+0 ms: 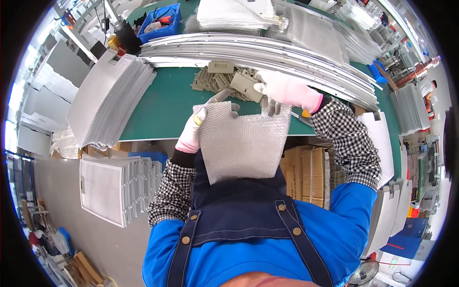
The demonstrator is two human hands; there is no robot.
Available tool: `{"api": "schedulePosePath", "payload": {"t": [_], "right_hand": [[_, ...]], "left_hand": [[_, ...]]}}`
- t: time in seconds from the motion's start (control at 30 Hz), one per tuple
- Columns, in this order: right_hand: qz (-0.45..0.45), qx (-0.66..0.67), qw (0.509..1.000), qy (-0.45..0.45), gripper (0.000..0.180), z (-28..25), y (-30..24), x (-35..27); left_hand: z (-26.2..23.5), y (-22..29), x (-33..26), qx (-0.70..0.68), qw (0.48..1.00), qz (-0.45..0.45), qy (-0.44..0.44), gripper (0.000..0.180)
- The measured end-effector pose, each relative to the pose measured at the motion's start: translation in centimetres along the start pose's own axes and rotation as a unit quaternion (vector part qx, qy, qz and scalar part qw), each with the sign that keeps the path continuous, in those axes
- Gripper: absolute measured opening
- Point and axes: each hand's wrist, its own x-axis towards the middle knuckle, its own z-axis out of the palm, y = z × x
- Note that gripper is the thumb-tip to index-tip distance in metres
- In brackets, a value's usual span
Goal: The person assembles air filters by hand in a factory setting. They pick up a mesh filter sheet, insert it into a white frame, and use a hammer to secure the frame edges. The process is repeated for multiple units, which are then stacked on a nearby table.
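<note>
A silvery metal mesh sheet (244,143) with a notch in its top edge hangs upright before my apron. My left hand (201,119), in a white and grey glove, grips its upper left corner, thumb in front and fingers behind. At the upper right corner, my gloved right hand (282,91) has bent fingers over the sheet's edge. A beige plastic plate (245,86) lies against the right fingertips; I cannot tell whether they pinch it. Just beyond the sheet is a pile of similar beige plastic pieces (210,81).
Long metal strips (258,55) lie across the green table (153,100). Mesh sheets are stacked at left (105,100), and framed panels (103,191) stand below. A tool with a yellow part (305,114) lies by my right wrist. Cardboard boxes (306,174) sit under the table.
</note>
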Motion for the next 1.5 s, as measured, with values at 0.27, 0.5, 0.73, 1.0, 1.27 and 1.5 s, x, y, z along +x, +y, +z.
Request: {"api": "schedulePosePath", "payload": {"t": [0.27,0.5,0.73,1.0,1.27,1.5], "right_hand": [[-0.019,0.019,0.991,-0.130,0.047,-0.9,-0.8,-2.1],[-0.082,-0.136,0.984,-0.085,0.038,-0.3,-1.6,-2.0],[-0.057,-0.074,0.994,-0.065,0.037,-0.3,-1.7,-3.0],[-0.100,-0.120,0.986,-0.055,0.030,-0.3,-0.4,-2.6],[-0.244,-0.380,0.891,0.040,0.033,0.0,1.3,0.3],[-0.155,-0.204,0.966,-0.023,0.047,-0.8,4.2,0.6]], "left_hand": [[-1.1,-0.4,-0.7,0.013,1.000,-0.005,0.026,0.110],[3.5,6.1,0.0,0.620,0.762,0.138,0.128,0.077],[6.7,5.9,2.7,0.811,0.579,-0.071,0.046,0.038],[7.2,5.6,3.6,0.828,0.551,-0.090,0.043,0.043],[6.9,6.7,3.4,0.740,0.672,-0.033,0.025,0.035],[3.6,6.6,3.5,0.695,0.719,0.020,-0.024,0.034]]}}
